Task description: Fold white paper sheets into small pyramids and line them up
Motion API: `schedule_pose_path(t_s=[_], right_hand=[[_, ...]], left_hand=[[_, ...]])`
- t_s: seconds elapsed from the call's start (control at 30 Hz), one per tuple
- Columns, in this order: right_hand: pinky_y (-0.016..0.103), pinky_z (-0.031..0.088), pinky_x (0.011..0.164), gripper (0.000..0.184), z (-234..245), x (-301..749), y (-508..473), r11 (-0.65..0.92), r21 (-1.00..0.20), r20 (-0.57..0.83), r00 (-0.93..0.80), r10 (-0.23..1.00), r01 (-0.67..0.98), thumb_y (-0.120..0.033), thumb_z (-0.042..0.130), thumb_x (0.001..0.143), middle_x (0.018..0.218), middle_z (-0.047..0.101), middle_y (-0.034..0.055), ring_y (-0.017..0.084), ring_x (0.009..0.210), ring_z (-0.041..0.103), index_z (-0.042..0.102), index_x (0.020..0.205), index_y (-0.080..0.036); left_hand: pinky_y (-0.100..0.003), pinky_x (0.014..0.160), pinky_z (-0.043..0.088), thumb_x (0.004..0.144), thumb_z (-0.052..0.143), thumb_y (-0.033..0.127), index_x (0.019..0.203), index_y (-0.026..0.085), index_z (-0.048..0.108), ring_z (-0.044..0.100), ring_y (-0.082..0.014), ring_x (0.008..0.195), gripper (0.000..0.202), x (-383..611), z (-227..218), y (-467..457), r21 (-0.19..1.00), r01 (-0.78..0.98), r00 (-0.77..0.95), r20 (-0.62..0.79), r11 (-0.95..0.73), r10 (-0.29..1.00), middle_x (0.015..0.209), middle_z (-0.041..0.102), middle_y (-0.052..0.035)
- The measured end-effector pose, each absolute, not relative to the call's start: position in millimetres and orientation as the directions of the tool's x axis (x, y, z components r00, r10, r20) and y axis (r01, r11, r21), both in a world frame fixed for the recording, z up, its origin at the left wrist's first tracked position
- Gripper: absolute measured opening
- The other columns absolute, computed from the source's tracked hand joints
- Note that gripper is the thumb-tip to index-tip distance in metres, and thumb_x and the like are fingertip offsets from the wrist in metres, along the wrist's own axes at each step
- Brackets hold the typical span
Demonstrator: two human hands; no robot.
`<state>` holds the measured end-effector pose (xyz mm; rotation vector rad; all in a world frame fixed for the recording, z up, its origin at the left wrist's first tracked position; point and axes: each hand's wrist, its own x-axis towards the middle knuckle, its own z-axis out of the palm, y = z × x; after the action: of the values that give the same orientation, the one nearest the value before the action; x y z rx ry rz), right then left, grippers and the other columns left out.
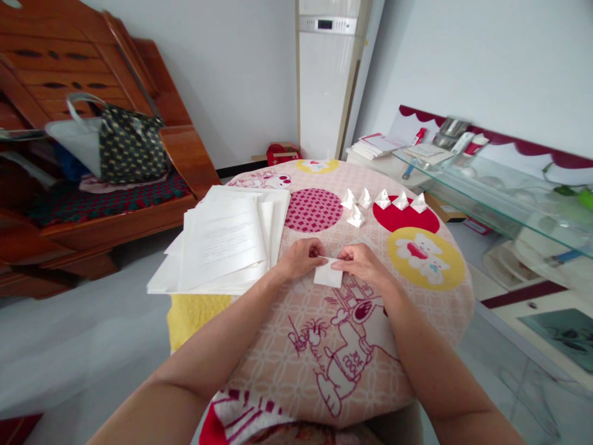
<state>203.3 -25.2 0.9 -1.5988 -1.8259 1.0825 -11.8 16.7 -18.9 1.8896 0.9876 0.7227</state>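
Observation:
A small folded square of white paper (328, 276) lies near the middle of the cloth-covered table, pinched along its far edge by both hands. My left hand (302, 256) has its thumb and fingers closed on the paper's left corner. On the right corner, my right hand (359, 262) grips with the thumb on top. Beyond the hands stand several folded white paper boats (383, 199), most in a row and one (355, 217) nearer to me. Left of my left hand is a stack of white sheets (222, 238), the top one printed with text.
A pink patterned tablecloth (296, 321) covers the round table. To the right stands a glass-topped cabinet (509, 191) with papers and cups. A wooden bench (111, 216) at left bears a dotted bag (132, 145). A white upright air conditioner (324, 86) stands in the corner.

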Motion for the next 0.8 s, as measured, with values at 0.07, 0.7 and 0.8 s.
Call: schedule_pose_path(t_s=[0.07,0.7,0.8], right_hand=[[0.021,0.037,0.045,0.021,0.5,204.0,-24.5,-0.077,-0.870,-0.195,-0.197,0.961,0.487,-0.035,0.075,0.076,0.058,0.064,0.0006,0.011,0.050,0.055,0.068,0.073,-0.016],[0.022,0.036,0.042,0.014,-10.0,195.8,-19.5,-0.125,-0.929,-0.185,-0.144,0.972,0.349,-0.029,0.067,0.077,0.054,0.060,-0.0014,0.011,0.044,0.050,0.067,0.069,-0.017],[0.025,0.046,0.058,0.003,-8.3,191.3,-17.8,0.047,-0.840,0.017,-0.061,0.998,0.541,-0.017,0.069,0.075,0.068,0.069,0.0023,0.015,0.062,0.061,0.071,0.077,-0.017]], left_hand=[[-0.021,0.053,0.040,0.077,0.073,0.031,0.086,0.016,0.059,0.053,-0.0084,0.055,0.022,-12.7,-20.0,19.0,0.963,0.164,0.458,0.117,-0.213,0.881,0.066,0.059,0.0036],[-0.019,0.051,0.049,0.077,0.071,0.011,0.091,0.013,0.064,0.060,-0.0094,0.049,0.015,-13.5,-10.4,13.8,0.963,0.256,0.547,-0.217,0.085,0.809,0.059,0.065,0.0039],[-0.020,0.051,0.048,0.078,0.064,0.005,0.084,0.016,0.060,0.061,-0.0108,0.048,0.012,-11.1,-7.8,9.8,0.904,0.426,0.449,-0.243,0.033,0.860,0.056,0.063,0.0050]])
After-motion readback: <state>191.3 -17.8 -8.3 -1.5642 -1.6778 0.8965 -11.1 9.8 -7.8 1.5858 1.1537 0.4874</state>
